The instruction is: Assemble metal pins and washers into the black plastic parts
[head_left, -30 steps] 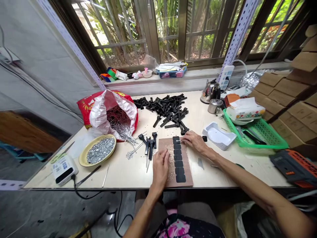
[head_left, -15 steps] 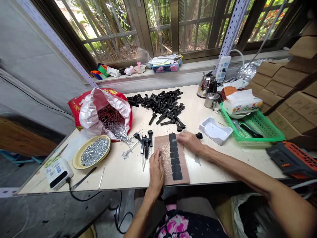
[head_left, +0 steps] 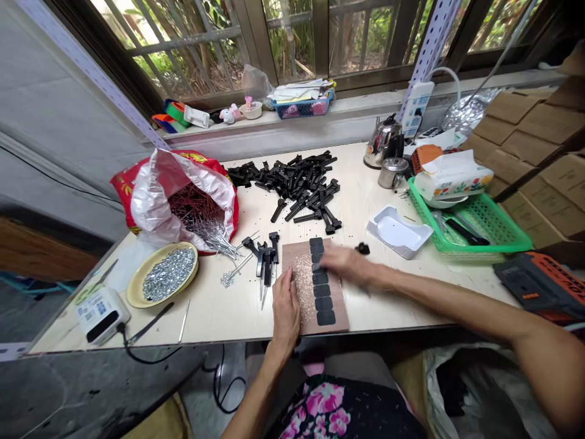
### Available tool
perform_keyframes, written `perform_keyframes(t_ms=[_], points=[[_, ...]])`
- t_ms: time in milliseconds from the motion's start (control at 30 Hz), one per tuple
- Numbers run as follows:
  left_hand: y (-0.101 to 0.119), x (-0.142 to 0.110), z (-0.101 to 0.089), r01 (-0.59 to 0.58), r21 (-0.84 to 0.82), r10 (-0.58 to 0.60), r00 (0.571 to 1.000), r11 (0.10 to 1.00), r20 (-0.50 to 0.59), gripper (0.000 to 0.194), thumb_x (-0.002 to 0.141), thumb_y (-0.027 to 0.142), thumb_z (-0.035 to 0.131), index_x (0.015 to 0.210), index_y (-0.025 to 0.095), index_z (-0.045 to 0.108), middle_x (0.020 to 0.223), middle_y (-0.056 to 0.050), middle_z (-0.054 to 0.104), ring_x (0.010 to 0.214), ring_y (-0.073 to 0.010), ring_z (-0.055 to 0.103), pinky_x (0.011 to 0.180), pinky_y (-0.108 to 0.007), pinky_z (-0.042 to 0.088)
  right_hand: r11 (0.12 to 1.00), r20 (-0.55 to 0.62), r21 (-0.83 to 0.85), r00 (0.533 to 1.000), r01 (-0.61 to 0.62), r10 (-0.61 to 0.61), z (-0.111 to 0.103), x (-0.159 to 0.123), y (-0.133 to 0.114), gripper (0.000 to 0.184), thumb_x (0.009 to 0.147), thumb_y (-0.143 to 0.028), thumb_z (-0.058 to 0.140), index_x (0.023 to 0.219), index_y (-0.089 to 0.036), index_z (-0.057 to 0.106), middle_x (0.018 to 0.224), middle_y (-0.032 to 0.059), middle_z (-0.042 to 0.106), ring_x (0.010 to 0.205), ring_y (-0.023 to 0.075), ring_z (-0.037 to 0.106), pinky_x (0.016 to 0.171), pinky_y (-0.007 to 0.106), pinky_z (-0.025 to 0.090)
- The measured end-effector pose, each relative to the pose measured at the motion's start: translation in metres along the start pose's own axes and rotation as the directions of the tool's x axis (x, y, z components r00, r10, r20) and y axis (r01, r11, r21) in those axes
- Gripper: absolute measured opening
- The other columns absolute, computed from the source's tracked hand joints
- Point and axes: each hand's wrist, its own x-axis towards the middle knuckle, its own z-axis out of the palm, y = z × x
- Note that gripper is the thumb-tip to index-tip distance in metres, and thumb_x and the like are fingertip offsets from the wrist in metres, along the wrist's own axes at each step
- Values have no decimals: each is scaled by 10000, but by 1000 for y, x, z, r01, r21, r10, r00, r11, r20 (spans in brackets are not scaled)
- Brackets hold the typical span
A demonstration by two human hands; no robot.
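Observation:
A brown rectangular board point(head_left: 340, 308) lies near the table's front edge, with a column of several black rounded squares point(head_left: 323, 289) down it. Small pale marks or grains spread beside the column. My left hand point(head_left: 286, 310) rests along the board's left edge, its fingers stretched out. Over the upper squares is my right hand point(head_left: 348, 266), smeared by motion, so its fingers and anything in them cannot be made out. Just beyond it sits a small black piece point(head_left: 362, 248). Left of the board lie several black plastic parts point(head_left: 266, 259), with thin metal rods by them.
A heap of black plastic parts point(head_left: 299, 180) spreads at the back. Leftward are a red bag point(head_left: 125, 189) of thin metal rods and a yellow bowl point(head_left: 132, 299) of small metal pieces. A white tray point(head_left: 397, 231), green basket point(head_left: 525, 235) and kettle point(head_left: 379, 146) stand to the right.
My right hand has moved down and slightly left along the black squares, from near the top of the board. My left hand stays at the board's left edge. The view has shifted slightly.

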Motion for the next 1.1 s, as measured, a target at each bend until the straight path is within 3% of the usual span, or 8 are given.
perform_keyframes(t_ms=[100, 167, 633, 800, 867, 933, 1033, 1100], points=[[0, 0, -1, 12, -10, -12, 1000, 1000, 2, 391, 934, 280, 327, 1264, 175, 508, 1238, -126, 553, 1165, -215, 498, 1024, -407, 384, 998, -9, -54, 1000, -30, 30, -4, 5, 11, 301, 966, -235, 371, 876, -145, 644, 809, 57, 594, 772, 161, 508, 664, 301, 465], [1, 1, -1, 18, -20, -18, 1000, 1000, 2, 386, 934, 285, 328, 1258, 189, 514, 1234, -117, 556, 1160, -214, 503, 1025, -410, 383, 998, 23, -53, 999, 34, -33, -5, 3, 13, 297, 967, -221, 362, 888, -153, 641, 827, 59, 585, 795, 165, 495, 696, 300, 455], [7, -3, -3, 14, -57, -14, 1000, 998, -8, 346, 917, 249, 355, 1202, 198, 545, 1207, -105, 575, 1132, -203, 520, 1013, -412, 389, 996, 30, -86, 999, 16, -14, -7, -3, -3, 346, 979, -256, 322, 845, -178, 631, 804, 54, 570, 791, 169, 475, 704, 296, 429], [11, -4, -26, 19, 24, -14, 984, 1000, -176, 271, 909, 286, 387, 1035, 175, 599, 1033, -105, 600, 980, -205, 557, 888, -364, 448, 994, 20, -112, 1000, -20, 23, -7, -4, -8, 326, 975, -261, 341, 848, -185, 631, 816, 55, 570, 798, 174, 483, 689, 290, 433], [6, 0, -40, 55, 165, -16, 974, 985, -225, 270, 902, 318, 398, 961, 160, 609, 942, -105, 602, 915, -225, 538, 852, -371, 443, 993, -13, -95, 997, -73, 72, -17, -6, -12, 312, 970, -265, 359, 847, -187, 635, 829, 59, 574, 804, 177, 495, 688, 288, 438], [-1, 7, -50, 76, 363, -9, 983, 929, -184, 293, 888, 350, 411, 940, 147, 615, 877, -110, 601, 885, -259, 507, 854, -409, 417, 988, -69, -67, 988, -141, 136, -38, -15, -21, 283, 962, -266, 390, 865, -178, 640, 846, 66, 582, 827, 180, 513, 715, 290, 442], [-15, 19, -55, 141, 556, -72, 987, 819, -144, 339, 867, 395, 418, 949, 133, 617, 859, -131, 570, 927, -308, 476, 834, -437, 403, 964, -143, -42, 957, -262, 254, -85, -43, -44, 232, 954, -256, 423, 954, -160, 634, 891, 64, 599, 858, 159, 543, 777, 273, 437], [-22, 27, -50, 181, 571, -140, 983, 801, -117, 353, 848, 412, 441, 969, 127, 609, 878, -143, 557, 967, -332, 467, 824, -458, 403, 930, -173, -42, 920, -364, 352, -116, -71, -65, 200, 945, -244, 446, 986, -157, 621, 918, 50, 611, 858, 133, 554, 790, 245, 432]])
